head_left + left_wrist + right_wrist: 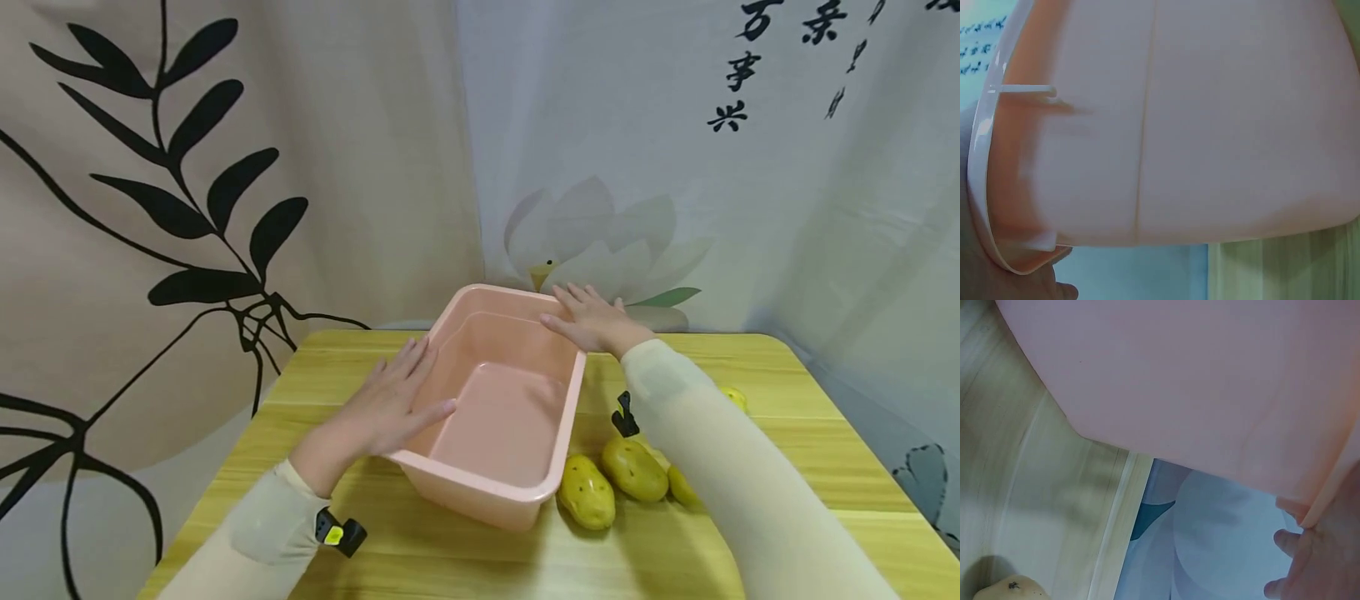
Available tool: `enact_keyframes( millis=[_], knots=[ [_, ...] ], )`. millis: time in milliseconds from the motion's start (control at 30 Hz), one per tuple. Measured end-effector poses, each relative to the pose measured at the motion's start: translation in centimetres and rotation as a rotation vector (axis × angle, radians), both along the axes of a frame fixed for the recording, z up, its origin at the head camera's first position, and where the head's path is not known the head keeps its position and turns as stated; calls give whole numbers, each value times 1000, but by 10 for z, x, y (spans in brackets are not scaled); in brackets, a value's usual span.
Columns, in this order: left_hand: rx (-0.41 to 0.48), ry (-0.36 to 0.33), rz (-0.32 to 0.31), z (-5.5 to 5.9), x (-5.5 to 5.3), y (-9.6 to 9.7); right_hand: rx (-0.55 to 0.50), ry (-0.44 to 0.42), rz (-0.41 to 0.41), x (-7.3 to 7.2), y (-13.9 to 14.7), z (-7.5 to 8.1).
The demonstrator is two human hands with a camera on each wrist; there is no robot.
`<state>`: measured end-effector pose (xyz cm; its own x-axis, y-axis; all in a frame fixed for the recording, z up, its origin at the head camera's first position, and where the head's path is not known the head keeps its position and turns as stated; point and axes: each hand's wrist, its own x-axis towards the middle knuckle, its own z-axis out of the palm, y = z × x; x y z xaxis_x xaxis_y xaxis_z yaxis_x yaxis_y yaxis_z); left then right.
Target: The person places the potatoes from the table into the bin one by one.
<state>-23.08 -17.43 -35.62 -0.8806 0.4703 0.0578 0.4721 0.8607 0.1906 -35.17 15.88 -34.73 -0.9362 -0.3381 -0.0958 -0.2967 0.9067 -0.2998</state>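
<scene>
An empty pink plastic basin [487, 492] is on the wooden table, its inside facing up toward the head camera. Along its left rim lies my left hand [382, 408], fingers straight, the thumb reaching over the inside. My right hand [596, 321] rests on the far right corner of the rim with its fingers extended. The basin's outer wall [1241, 125] fills most of the left wrist view. In the right wrist view, the fingertips [1287, 542] show past the rim. Whether the basin sits flat or tilted, I cannot tell.
Several yellow, dark-specked, potato-like things lie right of the basin, among them a near one [587, 492] and another beside it [634, 469]. My right sleeve partly covers others. Behind the table [360, 367] hangs a printed curtain [390, 167].
</scene>
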Motion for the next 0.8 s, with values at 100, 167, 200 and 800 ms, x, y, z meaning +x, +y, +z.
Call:
enact_keyframes(
  millis=[100, 167, 200, 800],
  knots=[
    [-17, 17, -9, 0, 6, 2, 5, 8, 6, 0, -3, 1],
    [-28, 32, -23, 0, 10, 5, 13, 11, 6, -1, -4, 1],
    [-32, 41, -32, 0, 12, 6, 18, 14, 6, -2, -5, 0],
    [-99, 126, -117, 1, 37, 19, 55, 49, 31, -5, -17, -1]
  ],
)
